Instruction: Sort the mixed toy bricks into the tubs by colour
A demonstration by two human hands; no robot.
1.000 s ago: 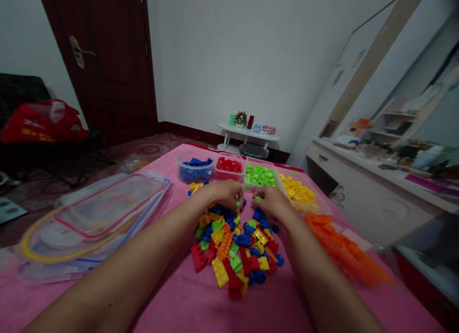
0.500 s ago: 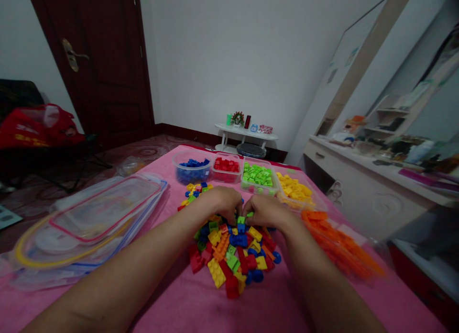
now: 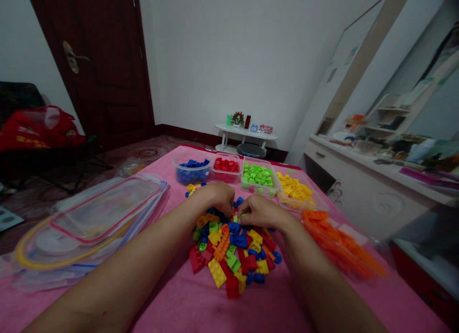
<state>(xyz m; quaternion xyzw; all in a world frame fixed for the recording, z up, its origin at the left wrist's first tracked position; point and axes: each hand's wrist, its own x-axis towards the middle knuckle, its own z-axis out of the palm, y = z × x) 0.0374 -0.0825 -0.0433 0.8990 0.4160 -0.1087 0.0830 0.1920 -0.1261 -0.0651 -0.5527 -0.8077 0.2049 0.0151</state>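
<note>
A heap of mixed toy building bricks (image 3: pixel 232 263) in red, yellow, blue, green and orange lies on the pink cloth (image 3: pixel 201 304). At the far side of the heap, my left hand (image 3: pixel 223 199) reaches down with its fingers curled together; their tips are partly hidden among the bricks. Close by on the right, my right hand (image 3: pixel 263 211) pinches a small green brick (image 3: pixel 244 216) between thumb and fingers. Behind the hands stand clear tubs of sorted bricks: blue (image 3: pixel 192 170), red (image 3: pixel 226 167), green (image 3: pixel 258 176) and yellow (image 3: pixel 294 187).
Orange bricks (image 3: pixel 337 242) fill a clear container right of my right forearm. Clear lids and zip bags (image 3: pixel 103 218) are stacked at the left. Beyond the cloth are a low white table (image 3: pixel 247 131), a dresser (image 3: pixel 358 165) and a door (image 3: pixel 96 60).
My left hand has shifted slightly left, and my right hand slightly left with the green brick. A green brick that showed on top of a blue one between the hands no longer shows there.
</note>
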